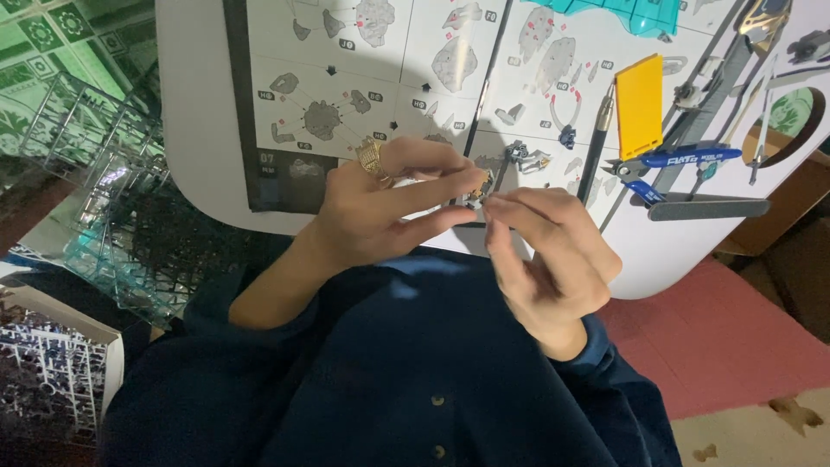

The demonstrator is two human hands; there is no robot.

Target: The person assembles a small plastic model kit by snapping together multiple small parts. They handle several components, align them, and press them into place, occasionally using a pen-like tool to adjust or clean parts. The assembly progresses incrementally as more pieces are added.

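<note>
1. The left hand [380, 212] has its fingertips pinched on a small model part [478, 192], a grey and gold piece; a gold ring [370, 156] sits on one finger.
2. The right hand [553, 255] meets the same small model part from the other side, thumb and forefinger closed on it. Each grip is nearly closed, with only the part between the fingertips.
3. The part is held in the air just above the near edge of the white surface [194, 121], over an open instruction sheet [372, 78].
4. On the sheet, just beyond the hands, lies another small assembled piece [523, 157].
5. To the right lie a dark pen-like tool [596, 147], a yellow card [640, 105], blue-handled cutters [683, 160] and a grey file [709, 208].
6. Clear plastic part frames [95, 199] are stacked at the left, off the surface.
</note>
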